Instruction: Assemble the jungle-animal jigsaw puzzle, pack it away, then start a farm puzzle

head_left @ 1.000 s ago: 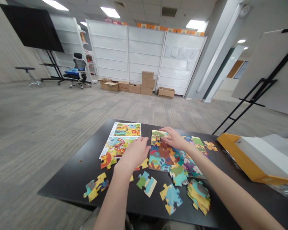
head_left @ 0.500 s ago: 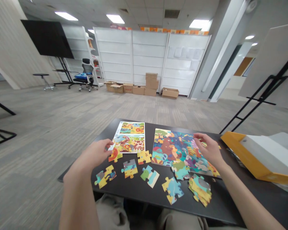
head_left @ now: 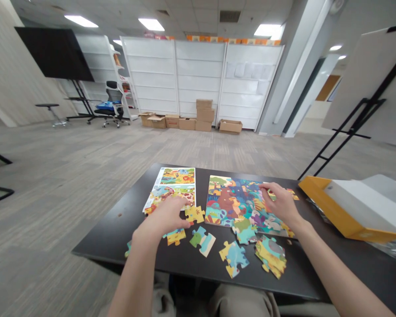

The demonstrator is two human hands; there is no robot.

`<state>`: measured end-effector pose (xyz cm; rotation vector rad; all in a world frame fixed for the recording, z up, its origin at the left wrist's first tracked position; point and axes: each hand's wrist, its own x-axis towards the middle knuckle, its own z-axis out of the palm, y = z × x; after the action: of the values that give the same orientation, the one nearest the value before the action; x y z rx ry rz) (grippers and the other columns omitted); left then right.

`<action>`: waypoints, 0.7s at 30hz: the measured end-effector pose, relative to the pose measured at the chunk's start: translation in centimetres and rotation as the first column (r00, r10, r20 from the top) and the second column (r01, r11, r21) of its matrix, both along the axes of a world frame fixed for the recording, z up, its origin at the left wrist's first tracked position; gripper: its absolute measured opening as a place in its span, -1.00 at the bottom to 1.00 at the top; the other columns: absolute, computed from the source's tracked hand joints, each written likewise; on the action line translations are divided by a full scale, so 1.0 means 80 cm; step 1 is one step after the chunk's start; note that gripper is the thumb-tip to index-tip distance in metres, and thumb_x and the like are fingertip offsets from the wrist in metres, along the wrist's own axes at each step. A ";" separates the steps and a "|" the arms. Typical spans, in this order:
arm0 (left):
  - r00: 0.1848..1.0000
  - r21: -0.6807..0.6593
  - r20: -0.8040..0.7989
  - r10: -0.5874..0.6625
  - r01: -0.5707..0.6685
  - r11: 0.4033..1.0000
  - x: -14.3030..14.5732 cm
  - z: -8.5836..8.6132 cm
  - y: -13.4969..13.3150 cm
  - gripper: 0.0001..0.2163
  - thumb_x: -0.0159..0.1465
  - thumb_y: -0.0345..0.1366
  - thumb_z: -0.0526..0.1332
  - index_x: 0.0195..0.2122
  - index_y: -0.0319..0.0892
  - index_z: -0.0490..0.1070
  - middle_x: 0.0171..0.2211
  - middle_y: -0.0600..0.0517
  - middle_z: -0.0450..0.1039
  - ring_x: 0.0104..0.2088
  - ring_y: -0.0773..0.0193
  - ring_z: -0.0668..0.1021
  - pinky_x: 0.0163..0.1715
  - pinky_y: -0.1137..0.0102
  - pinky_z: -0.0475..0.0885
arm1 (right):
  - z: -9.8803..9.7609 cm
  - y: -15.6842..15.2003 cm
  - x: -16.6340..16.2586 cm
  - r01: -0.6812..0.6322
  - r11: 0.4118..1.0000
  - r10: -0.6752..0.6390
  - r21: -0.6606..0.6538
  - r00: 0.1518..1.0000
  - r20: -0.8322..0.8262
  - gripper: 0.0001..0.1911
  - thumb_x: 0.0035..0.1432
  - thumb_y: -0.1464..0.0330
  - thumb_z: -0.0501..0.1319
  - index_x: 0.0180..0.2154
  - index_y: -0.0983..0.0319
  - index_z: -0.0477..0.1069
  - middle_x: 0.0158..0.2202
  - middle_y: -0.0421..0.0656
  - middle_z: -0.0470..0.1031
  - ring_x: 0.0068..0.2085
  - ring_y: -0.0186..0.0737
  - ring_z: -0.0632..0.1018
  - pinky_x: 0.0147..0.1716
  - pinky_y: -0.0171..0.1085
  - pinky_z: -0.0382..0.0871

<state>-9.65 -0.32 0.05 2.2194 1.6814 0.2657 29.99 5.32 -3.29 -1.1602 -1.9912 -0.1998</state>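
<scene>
My left hand (head_left: 168,215) is over the lower part of a printed picture sheet (head_left: 178,176). Its fingers and thumb are spread, nothing between them, close to a yellow puzzle piece (head_left: 195,214). Another yellow and blue puzzle piece (head_left: 175,237) shows partly from under this hand. My right hand (head_left: 281,203) hovers above the right side of a puzzle board (head_left: 229,200) with colourful animals, fingers loosely curled and apart, holding nothing that I can see. Loose pieces lie nearer me: a green and blue piece (head_left: 203,241), blue and yellow pieces (head_left: 234,258) and a stacked pile (head_left: 271,256).
The black table (head_left: 119,233) carries everything. A yellow and white open box (head_left: 350,211) stands at its right, with clear plastic beside it. Beyond are an easel board (head_left: 366,83), cardboard boxes (head_left: 204,115), white shelves (head_left: 201,66) and an office chair (head_left: 113,101).
My left hand has moved right, from the sheet's left edge to over its lower part, covering some pieces. My right hand stays above the board. The view has shifted slightly.
</scene>
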 end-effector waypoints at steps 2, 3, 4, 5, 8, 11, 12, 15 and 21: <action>1.000 -0.009 -0.009 0.021 -0.021 1.000 -0.007 -0.002 0.006 -0.48 0.07 -0.17 0.36 0.09 -0.11 0.50 0.15 -0.12 0.50 0.22 -0.12 0.43 0.21 0.15 0.30 | -0.001 0.000 0.001 0.003 1.000 -0.003 -0.003 1.000 0.004 -0.82 0.32 0.34 0.11 -0.19 0.16 0.50 -0.27 -0.07 0.62 -0.26 -0.07 0.61 -0.21 -0.11 0.49; 0.999 -0.004 -0.006 0.046 -0.046 0.999 -0.017 -0.003 0.007 -0.49 0.09 -0.18 0.33 0.11 -0.12 0.49 0.17 -0.13 0.49 0.21 -0.09 0.45 0.21 0.17 0.31 | -0.001 0.000 0.003 0.004 1.000 -0.004 -0.004 1.000 0.004 -0.82 0.32 0.34 0.11 -0.19 0.16 0.49 -0.27 -0.07 0.62 -0.25 -0.07 0.61 -0.21 -0.11 0.48; 0.996 0.010 -0.008 0.084 -0.084 0.996 -0.030 -0.002 0.008 -0.47 0.12 -0.19 0.30 0.15 -0.12 0.45 0.20 -0.13 0.46 0.20 -0.07 0.46 0.21 0.19 0.31 | -0.001 0.000 0.004 0.006 1.000 -0.006 -0.004 1.000 0.003 -0.82 0.32 0.34 0.11 -0.19 0.16 0.49 -0.26 -0.07 0.62 -0.23 -0.06 0.62 -0.20 -0.11 0.48; 0.988 0.020 -0.034 0.153 -0.153 0.988 -0.044 -0.002 0.008 -0.46 0.11 -0.20 0.28 0.16 -0.13 0.44 0.20 -0.14 0.45 0.20 -0.08 0.46 0.20 0.19 0.31 | 0.000 0.000 0.006 0.010 1.000 -0.010 -0.001 1.000 -0.003 -0.82 0.32 0.35 0.11 -0.19 0.16 0.49 -0.26 -0.07 0.62 -0.23 -0.05 0.62 -0.20 -0.11 0.48; 0.954 0.000 -0.145 0.263 -0.266 0.964 -0.083 -0.005 0.004 -0.39 0.05 -0.22 0.28 0.18 -0.19 0.41 0.16 -0.18 0.47 0.14 -0.09 0.51 0.16 0.19 0.34 | 0.005 0.000 0.009 0.021 1.000 -0.021 0.018 0.999 -0.025 -0.83 0.31 0.35 0.12 -0.20 0.17 0.50 -0.26 -0.06 0.62 -0.22 -0.05 0.62 -0.21 -0.12 0.49; 0.938 -0.064 -0.215 0.272 -0.291 0.955 -0.097 -0.011 0.001 -0.34 0.00 -0.20 0.30 0.18 -0.22 0.40 0.13 -0.22 0.48 0.10 -0.11 0.53 0.11 0.21 0.38 | 0.010 -0.001 0.010 0.032 0.999 -0.031 0.031 0.999 -0.028 -0.83 0.31 0.35 0.12 -0.21 0.17 0.49 -0.26 -0.07 0.62 -0.23 -0.06 0.62 -0.20 -0.12 0.48; 0.936 -0.068 -0.226 0.271 -0.293 0.954 -0.097 -0.014 0.000 -0.35 0.00 -0.19 0.31 0.18 -0.21 0.41 0.13 -0.22 0.48 0.09 -0.12 0.54 0.09 0.20 0.39 | 0.011 -0.001 0.009 0.033 0.999 -0.032 0.031 0.999 -0.024 -0.83 0.31 0.35 0.12 -0.21 0.17 0.49 -0.27 -0.07 0.62 -0.23 -0.06 0.62 -0.19 -0.12 0.48; 0.930 -0.041 -0.245 0.272 -0.291 0.956 -0.092 -0.019 0.001 -0.33 -0.01 -0.18 0.30 0.18 -0.19 0.40 0.13 -0.22 0.44 0.09 -0.14 0.52 0.05 0.19 0.41 | 0.012 -0.003 0.008 0.030 0.999 -0.030 0.022 0.999 -0.015 -0.83 0.31 0.35 0.11 -0.21 0.16 0.49 -0.27 -0.07 0.62 -0.22 -0.05 0.62 -0.19 -0.11 0.48; 0.931 -0.001 -0.214 0.295 -0.302 0.953 -0.091 -0.019 -0.006 -0.32 -0.01 -0.11 0.28 0.17 -0.24 0.38 0.08 -0.21 0.37 0.01 -0.06 0.54 0.04 0.23 0.41 | 0.011 -0.004 0.007 0.033 0.999 -0.033 0.014 0.999 -0.007 -0.82 0.32 0.35 0.10 -0.21 0.16 0.49 -0.26 -0.06 0.62 -0.22 -0.05 0.61 -0.21 -0.12 0.47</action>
<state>-16.91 -0.80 -1.43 2.0194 2.1241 0.0733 30.57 5.00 -2.37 -1.1845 -1.9627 -0.2260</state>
